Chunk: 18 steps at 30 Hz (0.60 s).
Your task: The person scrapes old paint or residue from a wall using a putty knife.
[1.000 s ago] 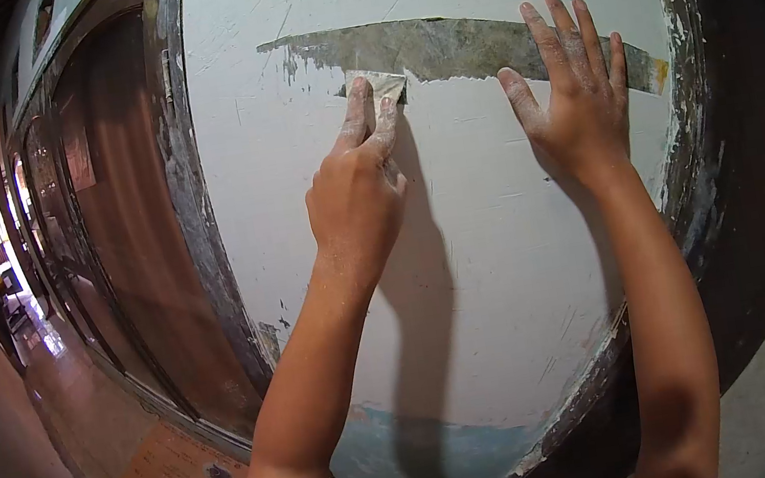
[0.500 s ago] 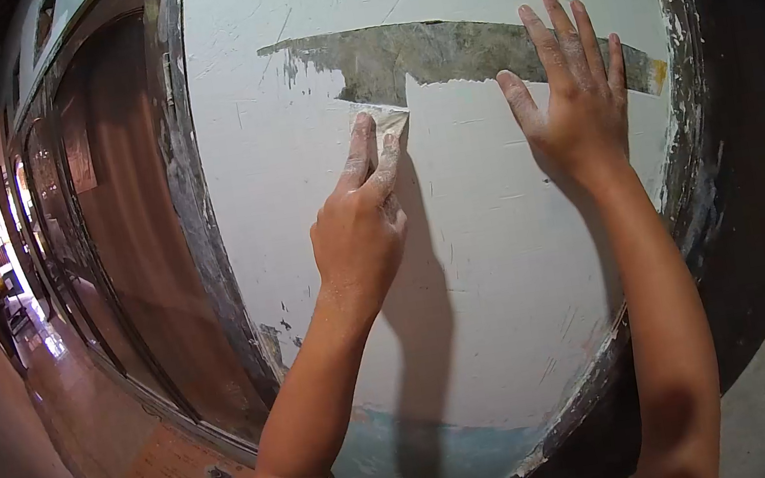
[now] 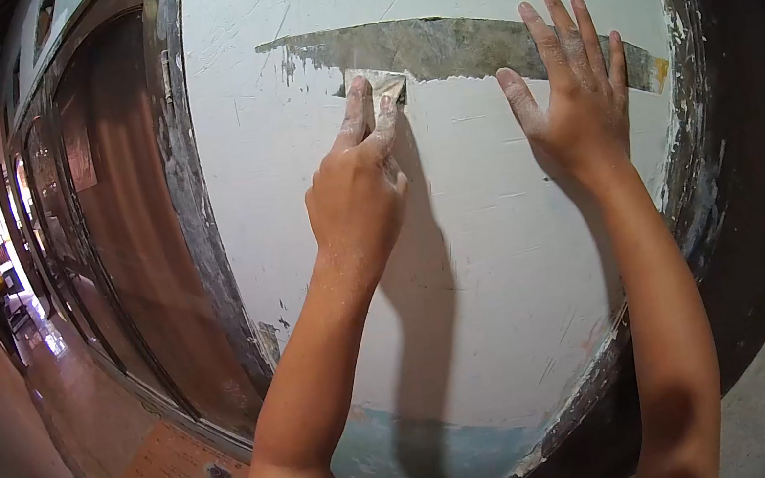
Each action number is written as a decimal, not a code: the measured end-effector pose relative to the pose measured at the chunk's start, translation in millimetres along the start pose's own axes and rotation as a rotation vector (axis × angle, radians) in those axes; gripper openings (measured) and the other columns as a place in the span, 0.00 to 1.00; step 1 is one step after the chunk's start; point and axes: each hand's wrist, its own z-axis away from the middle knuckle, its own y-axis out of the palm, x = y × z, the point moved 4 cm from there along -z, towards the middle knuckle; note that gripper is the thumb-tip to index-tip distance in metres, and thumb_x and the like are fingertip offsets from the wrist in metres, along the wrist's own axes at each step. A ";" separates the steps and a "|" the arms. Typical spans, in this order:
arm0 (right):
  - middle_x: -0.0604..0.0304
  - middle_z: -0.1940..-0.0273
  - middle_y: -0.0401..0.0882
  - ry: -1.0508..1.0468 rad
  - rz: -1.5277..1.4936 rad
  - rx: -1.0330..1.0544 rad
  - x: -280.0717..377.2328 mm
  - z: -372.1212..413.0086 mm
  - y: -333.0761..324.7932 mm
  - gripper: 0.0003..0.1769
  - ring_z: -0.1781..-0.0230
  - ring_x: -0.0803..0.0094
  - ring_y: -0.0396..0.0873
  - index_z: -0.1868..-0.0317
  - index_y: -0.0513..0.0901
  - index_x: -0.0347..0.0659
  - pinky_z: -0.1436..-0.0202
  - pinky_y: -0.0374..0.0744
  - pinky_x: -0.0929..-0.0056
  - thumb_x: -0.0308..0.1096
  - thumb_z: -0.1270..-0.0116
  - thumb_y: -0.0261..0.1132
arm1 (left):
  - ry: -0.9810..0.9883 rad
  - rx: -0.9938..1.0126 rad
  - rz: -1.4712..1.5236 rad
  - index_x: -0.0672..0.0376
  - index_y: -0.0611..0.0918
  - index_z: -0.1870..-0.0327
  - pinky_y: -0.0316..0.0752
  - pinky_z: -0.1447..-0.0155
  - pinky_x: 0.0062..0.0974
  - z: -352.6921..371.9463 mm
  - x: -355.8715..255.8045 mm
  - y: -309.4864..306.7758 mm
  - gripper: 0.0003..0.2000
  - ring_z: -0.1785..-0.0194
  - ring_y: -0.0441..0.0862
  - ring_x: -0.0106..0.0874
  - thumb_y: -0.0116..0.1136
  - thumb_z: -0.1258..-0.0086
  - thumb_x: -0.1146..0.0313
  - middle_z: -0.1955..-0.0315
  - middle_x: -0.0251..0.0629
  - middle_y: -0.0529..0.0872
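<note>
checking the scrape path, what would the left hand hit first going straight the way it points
The left hand with its scraper points up the wall: likely the grey scraped strip first.

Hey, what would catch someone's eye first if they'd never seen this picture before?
The long dark bare strip cutting across the upper part of the white wall stands out most. At its lower edge, the left hand presses a small scraper against the wall, while the right hand lies flat, fingers spread, over the strip's right part.
</note>
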 end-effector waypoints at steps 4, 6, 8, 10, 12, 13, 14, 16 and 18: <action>0.66 0.13 0.55 -0.002 -0.003 -0.006 -0.6 0.0 0.5 0.39 0.11 0.63 0.46 0.16 0.65 0.61 0.10 0.42 0.41 0.62 0.22 0.57 | 0.007 -0.013 0.014 0.50 0.86 0.33 0.89 0.56 0.38 -9.4 -0.4 -0.4 0.31 0.57 0.93 0.43 0.60 0.40 0.82 0.22 0.36 0.75; 0.66 0.13 0.55 -0.003 -0.004 -0.004 0.5 0.0 -0.8 0.39 0.11 0.63 0.46 0.16 0.65 0.60 0.10 0.41 0.41 0.62 0.23 0.57 | 0.019 -0.023 0.015 0.48 0.86 0.32 0.89 0.55 0.39 -9.4 1.8 -0.1 0.32 0.57 0.93 0.43 0.60 0.41 0.82 0.22 0.36 0.75; 0.66 0.13 0.55 0.001 -0.012 -0.004 0.9 -0.2 -0.5 0.39 0.11 0.63 0.46 0.17 0.66 0.60 0.10 0.40 0.41 0.62 0.23 0.57 | 0.019 -0.022 0.008 0.48 0.86 0.32 0.89 0.54 0.39 -5.3 3.7 -0.2 0.32 0.56 0.93 0.43 0.60 0.41 0.82 0.22 0.35 0.74; 0.66 0.13 0.55 0.001 -0.022 -0.007 0.1 0.6 -0.6 0.39 0.11 0.63 0.45 0.17 0.66 0.59 0.10 0.40 0.41 0.62 0.23 0.57 | 0.005 0.000 0.030 0.47 0.85 0.31 0.88 0.52 0.40 4.6 4.1 -1.2 0.33 0.53 0.93 0.43 0.60 0.40 0.82 0.20 0.33 0.72; 0.66 0.13 0.55 -0.001 -0.019 -0.004 -0.5 0.5 0.2 0.39 0.11 0.63 0.45 0.17 0.66 0.59 0.10 0.40 0.41 0.62 0.23 0.57 | 0.010 0.005 0.021 0.47 0.85 0.31 0.88 0.52 0.40 17.8 5.7 0.9 0.33 0.52 0.92 0.43 0.60 0.41 0.82 0.20 0.33 0.72; 0.66 0.13 0.54 -0.003 -0.017 -0.003 -0.5 0.3 0.6 0.39 0.11 0.63 0.45 0.17 0.66 0.59 0.10 0.40 0.42 0.62 0.23 0.57 | 0.015 0.009 0.010 0.47 0.85 0.31 0.88 0.52 0.40 23.7 5.6 1.3 0.33 0.51 0.92 0.42 0.60 0.41 0.82 0.20 0.33 0.72; 0.66 0.13 0.54 -0.004 -0.013 -0.006 -0.2 0.3 0.5 0.39 0.11 0.63 0.46 0.17 0.66 0.59 0.10 0.40 0.41 0.62 0.23 0.57 | -0.018 0.040 0.014 0.47 0.86 0.31 0.89 0.52 0.38 28.3 4.6 0.3 0.33 0.51 0.93 0.41 0.61 0.42 0.82 0.20 0.33 0.72; 0.66 0.13 0.54 -0.007 -0.013 -0.009 1.1 0.8 -0.5 0.39 0.11 0.63 0.46 0.17 0.66 0.59 0.10 0.40 0.41 0.62 0.23 0.57 | -0.023 0.043 0.017 0.47 0.86 0.32 0.89 0.53 0.37 33.1 4.1 -1.1 0.32 0.51 0.93 0.41 0.61 0.42 0.81 0.20 0.33 0.72; 0.66 0.13 0.55 -0.017 -0.017 -0.024 0.4 1.0 0.9 0.39 0.11 0.62 0.46 0.17 0.66 0.60 0.10 0.41 0.41 0.62 0.22 0.57 | -0.036 0.050 0.013 0.45 0.87 0.33 0.89 0.55 0.35 34.0 3.8 -0.2 0.32 0.52 0.93 0.39 0.61 0.42 0.81 0.20 0.32 0.72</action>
